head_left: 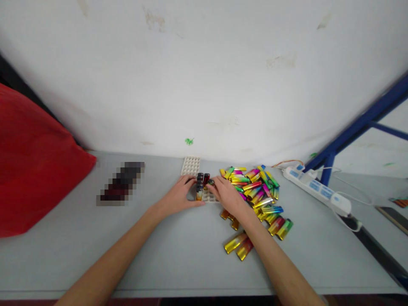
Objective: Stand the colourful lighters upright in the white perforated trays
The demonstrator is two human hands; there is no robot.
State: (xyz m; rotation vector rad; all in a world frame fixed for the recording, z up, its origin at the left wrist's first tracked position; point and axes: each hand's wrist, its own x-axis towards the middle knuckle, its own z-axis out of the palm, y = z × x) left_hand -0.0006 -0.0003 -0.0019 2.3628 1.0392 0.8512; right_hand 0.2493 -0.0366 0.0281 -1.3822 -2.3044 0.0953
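Off-white grid of round cells is partly covered, with bare cells seen at its near edge; a second patch of the same grid is visible just beyond, but whether one tray or two can't be told. A clump of black-topped tubes is stood upright at the near grid's left side, packed in contact, the nearest one coloured yellow-orange below; a dark red tube is set just right of them. Loose metallic tubes, gold blended with red, green, blue or magenta, are heaped flat to the right, overlapping at mixed angles.
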